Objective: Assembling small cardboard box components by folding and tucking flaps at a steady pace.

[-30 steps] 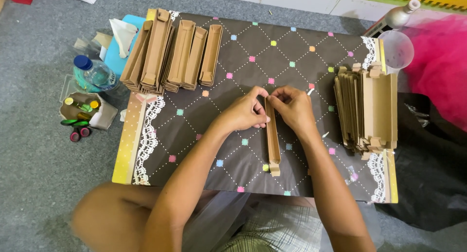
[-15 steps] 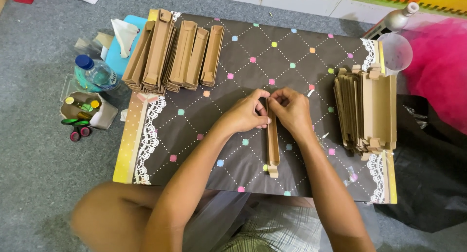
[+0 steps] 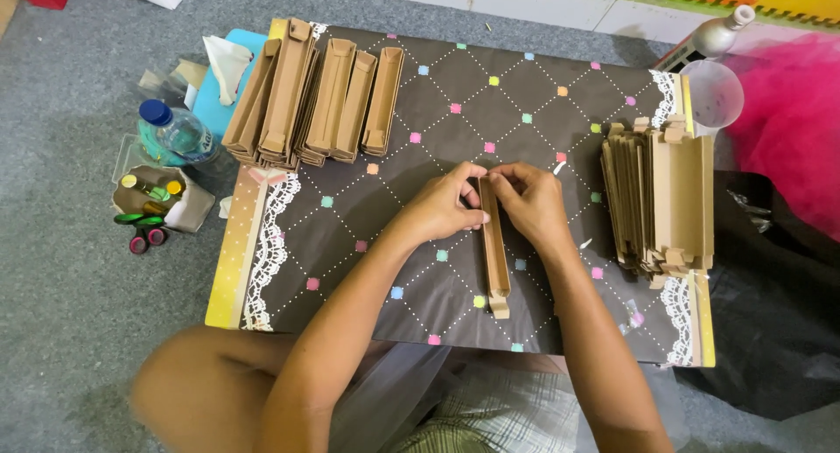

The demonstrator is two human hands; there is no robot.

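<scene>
1. We see the left hand [image 3: 442,210] and right hand [image 3: 532,204] pinching the far end of a long brown box [image 3: 493,247].
2. The box lies in the middle of the tabletop [image 3: 350,243], pointing at us.
3. Folded boxes [image 3: 315,99] lie at the far left.
4. A flat stack [image 3: 661,195] sits on the right.
5. A bottle [image 3: 175,134] stands on the floor [image 3: 70,287], left.
</scene>
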